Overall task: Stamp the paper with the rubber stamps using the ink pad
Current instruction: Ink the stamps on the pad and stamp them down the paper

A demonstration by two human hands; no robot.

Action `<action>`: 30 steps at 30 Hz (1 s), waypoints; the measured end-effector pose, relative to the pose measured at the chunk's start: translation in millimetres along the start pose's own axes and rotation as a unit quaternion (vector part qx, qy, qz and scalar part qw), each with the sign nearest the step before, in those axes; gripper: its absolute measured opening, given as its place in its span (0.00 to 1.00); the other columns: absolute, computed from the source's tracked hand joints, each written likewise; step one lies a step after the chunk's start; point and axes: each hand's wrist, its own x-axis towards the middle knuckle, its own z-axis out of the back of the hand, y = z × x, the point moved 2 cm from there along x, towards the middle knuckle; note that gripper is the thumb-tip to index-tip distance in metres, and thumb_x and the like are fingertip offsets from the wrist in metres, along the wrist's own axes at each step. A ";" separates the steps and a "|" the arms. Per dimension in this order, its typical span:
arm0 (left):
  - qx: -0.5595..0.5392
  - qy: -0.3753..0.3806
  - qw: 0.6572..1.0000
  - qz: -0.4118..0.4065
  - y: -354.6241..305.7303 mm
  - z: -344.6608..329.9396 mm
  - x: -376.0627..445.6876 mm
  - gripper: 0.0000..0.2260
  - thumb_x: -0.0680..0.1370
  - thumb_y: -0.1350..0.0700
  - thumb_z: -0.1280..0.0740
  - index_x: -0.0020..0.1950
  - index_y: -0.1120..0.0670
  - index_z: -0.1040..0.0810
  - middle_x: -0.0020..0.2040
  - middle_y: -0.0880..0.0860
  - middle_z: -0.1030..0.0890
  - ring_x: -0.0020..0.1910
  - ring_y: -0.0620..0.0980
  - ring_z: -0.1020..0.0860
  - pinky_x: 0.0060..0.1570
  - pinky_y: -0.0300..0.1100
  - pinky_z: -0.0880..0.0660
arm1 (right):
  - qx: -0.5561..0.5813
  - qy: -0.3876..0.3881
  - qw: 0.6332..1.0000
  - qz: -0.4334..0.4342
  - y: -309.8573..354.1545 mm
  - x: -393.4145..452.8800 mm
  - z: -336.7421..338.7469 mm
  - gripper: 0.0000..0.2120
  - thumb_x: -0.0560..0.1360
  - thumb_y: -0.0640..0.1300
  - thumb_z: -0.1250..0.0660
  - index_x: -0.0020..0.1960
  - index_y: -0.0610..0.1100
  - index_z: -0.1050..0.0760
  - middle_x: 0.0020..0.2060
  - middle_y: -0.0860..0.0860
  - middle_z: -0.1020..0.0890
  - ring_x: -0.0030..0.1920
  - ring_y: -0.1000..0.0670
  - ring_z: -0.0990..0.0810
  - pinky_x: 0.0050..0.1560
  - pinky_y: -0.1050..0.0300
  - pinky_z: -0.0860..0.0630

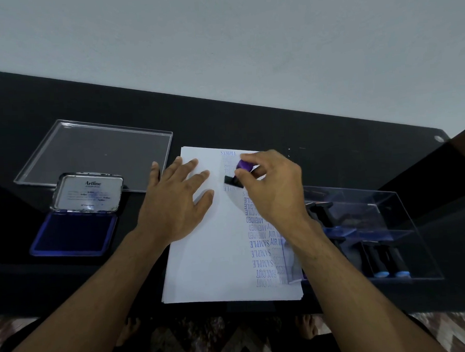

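- The right hand (272, 184) is pinching a purple-handled rubber stamp (239, 172) between thumb and fingertips, its black base sitting at or just above the paper (211, 257) near the sheet's far edge.
- The left hand (173, 203) is lying flat with fingers spread, pressing the paper's far left part against the black table (304, 123).
- The ink pad (72, 232) is sitting open near the table's left edge, lid raised, well apart from the stamp.
- Risk: the stamp appears to be tilting, so one edge is likely to be printing faint or smearing.
- Risk: the base is landing beside earlier prints, so a small sideways slip would be overlapping them.
- Risk: the right wrist is crossing the printed column along the paper's right edge; wet ink could be smudging onto skin and sheet.
- Risk: if the left hand lifts early, the stack could be shifting under the stamp.
- Hidden: the stamp face and its wording are not showing; contact with the paper cannot be confirmed.
- Hidden: the right forearm is covering part of the prints and of the clear stamp box (390, 234) at the table's right edge.
- Hard to read: several far prints are pale and blurred.
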 end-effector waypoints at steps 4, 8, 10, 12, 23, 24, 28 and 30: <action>-0.002 -0.005 1.000 -0.002 -0.4 0.4 -0.6 0.27 0.81 0.36 0.49 0.73 0.46 0.26 0.77 0.51 0.32 0.79 0.53 0.40 0.76 0.66 0.49 | 0.124 -0.091 0.983 -0.096 -8.8 1.0 10.0 0.09 0.74 0.44 0.26 0.54 0.49 0.18 0.46 0.55 0.17 0.40 0.56 0.17 0.42 0.55 0.17; -0.001 -0.004 1.000 0.000 -0.3 0.5 -1.0 0.27 0.81 0.36 0.50 0.73 0.45 0.27 0.77 0.50 0.32 0.79 0.53 0.40 0.76 0.66 0.51 | 0.231 -0.126 0.946 -0.188 -17.0 0.5 15.2 0.07 0.73 0.41 0.27 0.51 0.47 0.17 0.41 0.53 0.15 0.40 0.51 0.15 0.36 0.55 0.17; -0.003 -0.006 1.000 0.000 -0.6 0.2 -0.8 0.27 0.81 0.36 0.50 0.73 0.46 0.26 0.77 0.50 0.32 0.79 0.53 0.40 0.77 0.66 0.51 | 0.249 -0.130 0.938 -0.203 -19.6 0.2 17.8 0.07 0.74 0.39 0.27 0.52 0.45 0.18 0.42 0.50 0.15 0.40 0.50 0.15 0.34 0.58 0.18; -0.002 -0.005 1.000 0.000 -0.6 -0.2 -0.6 0.27 0.81 0.36 0.49 0.73 0.46 0.26 0.77 0.50 0.32 0.79 0.53 0.40 0.77 0.66 0.51 | 0.254 -0.126 0.936 -0.208 -20.6 0.6 18.1 0.07 0.74 0.39 0.27 0.52 0.44 0.18 0.42 0.50 0.15 0.39 0.51 0.15 0.34 0.58 0.18; 0.001 -0.006 1.000 0.000 -0.1 0.1 -0.5 0.27 0.80 0.36 0.50 0.73 0.45 0.26 0.77 0.50 0.32 0.79 0.53 0.39 0.76 0.67 0.49 | 0.255 -0.118 0.938 -0.204 -23.2 2.0 15.3 0.08 0.73 0.39 0.27 0.53 0.44 0.18 0.42 0.50 0.15 0.39 0.51 0.15 0.33 0.58 0.18; 0.001 -0.006 1.000 0.000 0.0 0.1 -0.7 0.27 0.80 0.36 0.50 0.73 0.45 0.26 0.77 0.50 0.32 0.79 0.53 0.40 0.76 0.66 0.49 | 0.254 -0.117 0.938 -0.205 -23.5 2.2 15.1 0.09 0.73 0.39 0.27 0.53 0.44 0.18 0.42 0.50 0.15 0.39 0.51 0.15 0.33 0.58 0.18; -0.001 -0.003 1.000 0.000 -0.6 0.2 -0.8 0.27 0.80 0.35 0.50 0.73 0.45 0.26 0.77 0.50 0.32 0.79 0.53 0.40 0.76 0.66 0.50 | 0.253 -0.114 0.940 -0.200 -23.3 1.6 15.3 0.09 0.74 0.39 0.27 0.53 0.44 0.18 0.43 0.50 0.15 0.40 0.51 0.15 0.33 0.60 0.19; -0.002 -0.001 1.000 0.001 -0.7 0.7 -0.7 0.28 0.80 0.35 0.50 0.73 0.45 0.26 0.77 0.50 0.32 0.79 0.53 0.40 0.76 0.66 0.50 | 0.251 -0.112 0.941 -0.196 -22.8 1.0 15.5 0.08 0.74 0.39 0.27 0.53 0.44 0.18 0.43 0.50 0.15 0.40 0.52 0.15 0.33 0.60 0.19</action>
